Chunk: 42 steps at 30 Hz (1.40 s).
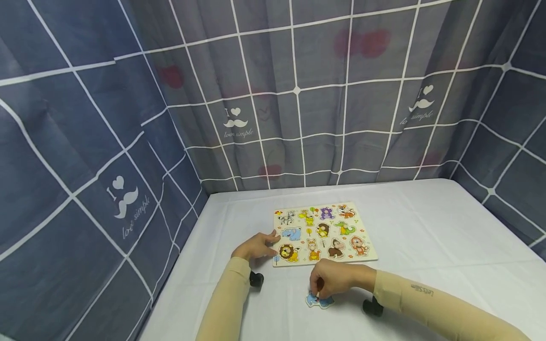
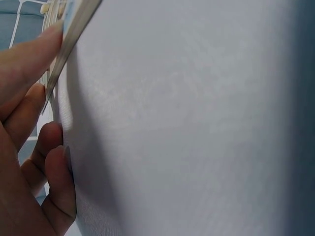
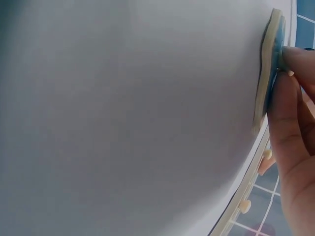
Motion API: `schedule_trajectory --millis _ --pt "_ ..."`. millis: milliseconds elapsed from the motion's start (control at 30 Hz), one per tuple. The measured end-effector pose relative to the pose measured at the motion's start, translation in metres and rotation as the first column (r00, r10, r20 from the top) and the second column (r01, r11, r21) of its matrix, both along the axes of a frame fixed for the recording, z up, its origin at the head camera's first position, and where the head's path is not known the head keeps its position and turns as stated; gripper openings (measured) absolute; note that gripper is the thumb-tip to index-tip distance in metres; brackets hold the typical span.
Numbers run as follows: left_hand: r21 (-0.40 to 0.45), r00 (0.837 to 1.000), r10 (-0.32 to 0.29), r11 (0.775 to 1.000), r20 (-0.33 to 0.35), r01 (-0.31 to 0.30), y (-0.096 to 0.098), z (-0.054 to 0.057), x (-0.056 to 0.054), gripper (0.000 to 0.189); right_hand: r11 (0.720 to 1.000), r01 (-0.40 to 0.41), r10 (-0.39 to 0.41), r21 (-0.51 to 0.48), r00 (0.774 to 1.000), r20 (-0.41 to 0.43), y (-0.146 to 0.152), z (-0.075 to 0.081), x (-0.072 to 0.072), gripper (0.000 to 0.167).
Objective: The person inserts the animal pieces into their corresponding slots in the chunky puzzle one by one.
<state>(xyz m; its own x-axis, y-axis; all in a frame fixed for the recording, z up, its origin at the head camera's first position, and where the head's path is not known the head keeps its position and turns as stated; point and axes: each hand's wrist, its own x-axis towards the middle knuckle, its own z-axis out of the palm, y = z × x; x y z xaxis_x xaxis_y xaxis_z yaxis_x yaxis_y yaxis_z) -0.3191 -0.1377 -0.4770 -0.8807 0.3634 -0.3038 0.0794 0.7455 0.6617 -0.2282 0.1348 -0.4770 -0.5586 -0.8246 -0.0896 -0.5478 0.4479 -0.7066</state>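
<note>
A wooden animal puzzle board (image 1: 315, 258) lies flat on the white table. My left hand (image 1: 258, 246) is at its left edge, thumb near the front corner and another finger higher up that side. In the left wrist view, the thumb (image 2: 34, 54) touches the board's edge (image 2: 74, 42), with the lower fingers bent beside the tabletop. In front of the board, my right hand (image 1: 337, 279) pinches a light knob (image 3: 290, 73) on a blue puzzle piece (image 1: 326, 302). That piece's picture is partly covered by my fingers. The right wrist view shows the piece (image 3: 268, 61) edge-on, close to the table.
The board carries several animal pictures, among them a blue elephant (image 1: 292, 234), a lion (image 1: 287, 252) and a crocodile (image 1: 344, 228). Small knobs (image 3: 244, 206) stand up from it. Grey-blue checked curtains (image 1: 273, 118) hang behind the white table (image 1: 426, 227) and at both sides.
</note>
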Motion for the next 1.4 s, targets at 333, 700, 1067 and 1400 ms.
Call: schedule_trajectory --millis 333,700,1067,1400 --pt "0.006 1.0 0.014 1.0 0.018 -0.015 0.002 -0.001 -0.001 0.058 1.0 0.019 -0.019 -0.008 1.0 0.013 0.001 -0.001 0.002 0.016" --pt "0.008 0.999 0.027 1.0 0.021 -0.027 0.005 -0.002 0.0 0.058 0.999 0.032 -0.032 -0.034 0.999 -0.005 0.005 0.003 -0.001 0.014" --pt "0.012 0.999 0.029 1.0 0.017 -0.029 0.004 0.001 0.0 0.058 0.994 0.078 -0.082 -0.08 0.995 -0.053 0.01 0.007 -0.013 0.014" --pt "0.032 0.998 0.058 0.998 0.036 -0.059 0.004 -0.001 0.0 0.057 0.991 0.085 -0.089 -0.108 0.996 -0.033 0.011 0.012 -0.018 0.015"
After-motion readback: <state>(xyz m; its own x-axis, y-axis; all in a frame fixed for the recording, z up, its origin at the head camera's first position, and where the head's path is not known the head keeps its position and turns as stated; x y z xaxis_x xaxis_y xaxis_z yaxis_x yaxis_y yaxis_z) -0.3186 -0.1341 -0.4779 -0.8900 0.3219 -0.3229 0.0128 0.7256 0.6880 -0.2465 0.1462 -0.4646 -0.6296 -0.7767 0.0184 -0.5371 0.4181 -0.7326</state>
